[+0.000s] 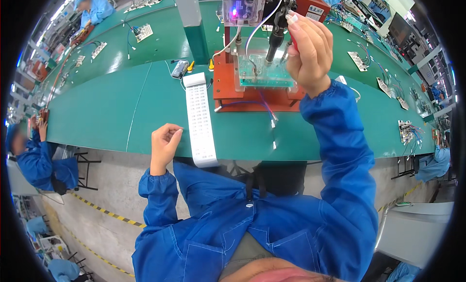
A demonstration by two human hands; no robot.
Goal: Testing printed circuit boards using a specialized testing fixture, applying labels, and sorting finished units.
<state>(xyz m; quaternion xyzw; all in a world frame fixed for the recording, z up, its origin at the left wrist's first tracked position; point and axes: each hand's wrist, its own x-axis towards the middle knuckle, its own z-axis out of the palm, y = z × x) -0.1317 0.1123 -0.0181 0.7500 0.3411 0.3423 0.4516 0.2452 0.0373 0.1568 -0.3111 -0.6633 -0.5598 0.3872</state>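
My right hand (310, 51) is raised at the test fixture, its fingers closed round a red lever handle (293, 42) mostly hidden behind them. A small white bit shows by the fingertips. In the fixture's red base (228, 83), a green circuit board (264, 78) lies beneath a clear plate, with a black clamp rod (275, 44) above it. Wires with white plugs hang from the front of the board. My left hand (166, 142) hovers over the table edge, thumb and fingers pinched; what they hold, if anything, is hidden. Beside it lies a long strip of white labels (200, 119).
A clear box with a lit lamp (242, 9) stands on the fixture's left. Behind the label strip are a small grey device (180, 68) and yellow-handled tools (191, 66). A green post (194, 34) rises there. Wired boards (410, 131) lie at right; co-workers (36, 156) sit around.
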